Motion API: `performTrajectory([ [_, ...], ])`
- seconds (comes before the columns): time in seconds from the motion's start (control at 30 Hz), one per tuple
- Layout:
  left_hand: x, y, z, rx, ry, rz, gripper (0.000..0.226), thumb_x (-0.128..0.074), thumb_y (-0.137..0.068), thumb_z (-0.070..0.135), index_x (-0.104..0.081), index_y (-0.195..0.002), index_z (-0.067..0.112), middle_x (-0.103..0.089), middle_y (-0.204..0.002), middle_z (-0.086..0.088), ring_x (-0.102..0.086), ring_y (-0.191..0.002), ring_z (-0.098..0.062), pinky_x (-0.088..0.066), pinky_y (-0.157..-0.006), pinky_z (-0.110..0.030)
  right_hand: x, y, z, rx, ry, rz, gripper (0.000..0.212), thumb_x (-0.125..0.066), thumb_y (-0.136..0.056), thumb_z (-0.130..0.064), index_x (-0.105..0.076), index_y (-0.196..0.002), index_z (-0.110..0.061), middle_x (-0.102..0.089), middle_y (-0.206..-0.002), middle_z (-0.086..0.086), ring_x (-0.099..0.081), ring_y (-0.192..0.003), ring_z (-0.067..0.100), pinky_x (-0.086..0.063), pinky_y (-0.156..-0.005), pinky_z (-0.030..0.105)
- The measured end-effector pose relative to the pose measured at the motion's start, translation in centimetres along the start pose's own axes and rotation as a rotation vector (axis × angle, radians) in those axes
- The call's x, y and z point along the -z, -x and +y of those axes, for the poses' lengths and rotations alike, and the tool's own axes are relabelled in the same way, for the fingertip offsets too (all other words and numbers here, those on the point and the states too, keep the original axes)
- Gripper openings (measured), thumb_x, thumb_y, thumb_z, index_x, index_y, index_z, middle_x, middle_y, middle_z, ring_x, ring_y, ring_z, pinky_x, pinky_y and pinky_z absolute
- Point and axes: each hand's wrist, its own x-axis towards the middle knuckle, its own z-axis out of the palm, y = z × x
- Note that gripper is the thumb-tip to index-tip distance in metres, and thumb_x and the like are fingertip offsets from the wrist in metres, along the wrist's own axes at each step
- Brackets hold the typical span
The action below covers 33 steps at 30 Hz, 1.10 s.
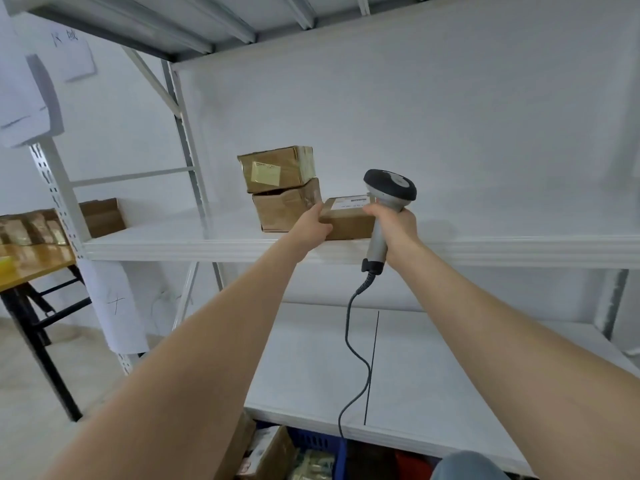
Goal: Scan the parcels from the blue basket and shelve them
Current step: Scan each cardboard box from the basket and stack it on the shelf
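Note:
A flat brown parcel [349,221] with a white label lies on the upper white shelf [173,245], just right of two stacked brown boxes [282,188]. My left hand [317,225] grips the parcel's left end. My right hand [398,226] holds the grey barcode scanner [388,199] by its handle, and its fingers touch the parcel's right end. The scanner's black head points away over the parcel; its cable [353,358] hangs down. The blue basket [322,445] with several parcels shows below the lower shelf's front edge.
The lower white shelf [433,368] lies under my arms. A wooden table [31,261] with packets stands at the left, beside the rack's perforated upright [65,216]. Paper sheets hang on that upright. To the right of the parcel the upper shelf is bare.

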Motion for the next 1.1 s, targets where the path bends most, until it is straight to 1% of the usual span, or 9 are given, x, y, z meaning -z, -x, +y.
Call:
performTrajectory([
  [0.13, 0.8, 1.3, -2.3, -0.051, 0.052, 0.137, 0.060, -0.055, -0.087, 0.005, -0.038, -0.144, 0.016, -0.044, -0.140, -0.004, -0.051, -0.121, -0.022, -0.047, -0.094, -0.033, -0.1, 0.7, 1.4, 0.051, 0.102, 0.029, 0.023, -0.069, -0.078, -0.018, -0.059, -0.098, -0.013, -0.059, -0.078, -0.003, -0.062, -0.076, 0.022, -0.053, -0.083, 0.037],
  [0.2, 1.2, 2.6, -3.8, -0.035, 0.021, 0.222, 0.054, -0.056, -0.088, 0.009, -0.042, -0.140, 0.016, -0.043, -0.136, -0.005, -0.052, -0.117, -0.021, -0.048, -0.094, -0.035, -0.4, 1.6, 2.6, 0.079, 0.124, 0.050, 0.017, -0.069, -0.076, -0.017, -0.060, -0.090, -0.014, -0.061, -0.076, 0.000, -0.059, -0.070, 0.020, -0.054, -0.079, 0.037],
  [0.3, 1.9, 5.0, -6.5, 0.014, -0.075, 0.254, 0.052, -0.057, -0.089, 0.011, -0.042, -0.140, 0.014, -0.040, -0.139, -0.008, -0.051, -0.119, -0.021, -0.047, -0.096, -0.034, -1.2, 3.6, 5.1, 0.094, 0.174, 0.040, 0.014, -0.069, -0.076, -0.019, -0.056, -0.083, -0.017, -0.061, -0.073, 0.001, -0.058, -0.069, 0.020, -0.054, -0.074, 0.039],
  [0.4, 2.4, 7.9, -10.5, 0.057, -0.194, 0.190, 0.053, -0.058, -0.090, 0.013, -0.041, -0.140, 0.014, -0.036, -0.140, -0.008, -0.049, -0.120, -0.021, -0.043, -0.090, -0.026, -2.4, 6.1, 8.5, 0.011, 0.230, -0.055, 0.012, -0.065, -0.076, -0.015, -0.061, -0.087, -0.011, -0.064, -0.069, 0.001, -0.057, -0.056, 0.015, -0.052, -0.067, 0.033],
  [0.5, 2.8, 11.5, -15.6, 0.151, -0.332, 0.110, 0.056, -0.061, -0.090, 0.017, -0.039, -0.141, 0.014, -0.034, -0.141, -0.010, -0.050, -0.119, -0.025, -0.043, -0.091, -0.027, -3.6, 8.6, 13.5, -0.099, 0.285, -0.127, 0.007, -0.063, -0.075, -0.012, -0.065, -0.081, -0.011, -0.068, -0.065, 0.001, -0.054, -0.047, 0.011, -0.048, -0.056, 0.026],
  [0.6, 3.1, 15.1, -20.9, 0.293, -0.387, 0.037, 0.059, -0.062, -0.089, 0.021, -0.038, -0.142, 0.012, -0.033, -0.143, -0.012, -0.050, -0.120, -0.028, -0.042, -0.100, -0.034, -4.5, 10.7, 19.0, -0.227, 0.324, -0.184, 0.004, -0.064, -0.077, -0.011, -0.065, -0.081, -0.012, -0.068, -0.064, 0.003, -0.055, -0.049, 0.011, -0.048, -0.055, 0.026],
  [0.77, 3.6, 20.0, -28.3, 0.501, -0.438, -0.043, 0.059, -0.062, -0.091, 0.025, -0.037, -0.143, 0.014, -0.032, -0.145, -0.013, -0.052, -0.117, -0.027, -0.044, -0.095, -0.032, -6.1, 13.6, 26.3, -0.433, 0.377, -0.257, 0.003, -0.065, -0.080, -0.010, -0.065, -0.083, -0.009, -0.067, -0.064, 0.005, -0.054, -0.047, 0.011, -0.047, -0.050, 0.024],
  [0.97, 2.9, 22.1, -35.0, 0.642, -0.477, -0.142, 0.063, -0.059, -0.091, 0.026, -0.032, -0.147, 0.014, -0.031, -0.151, -0.012, -0.048, -0.125, -0.026, -0.041, -0.097, -0.033, -8.9, 15.0, 32.5, -0.572, 0.455, -0.336, 0.009, -0.064, -0.083, -0.010, -0.064, -0.073, -0.008, -0.067, -0.065, 0.005, -0.055, -0.051, 0.012, -0.050, -0.055, 0.024],
  [1.1, 3.5, 21.4, -39.0, 0.757, -0.503, -0.153, 0.063, -0.059, -0.092, 0.029, -0.033, -0.146, 0.012, -0.030, -0.151, -0.013, -0.052, -0.119, -0.027, -0.045, -0.093, -0.034, -11.6, 14.3, 35.8, -0.698, 0.407, -0.384, 0.010, -0.068, -0.082, -0.009, -0.067, -0.089, -0.003, -0.070, -0.075, 0.007, -0.057, -0.055, 0.011, -0.048, -0.053, 0.024],
])
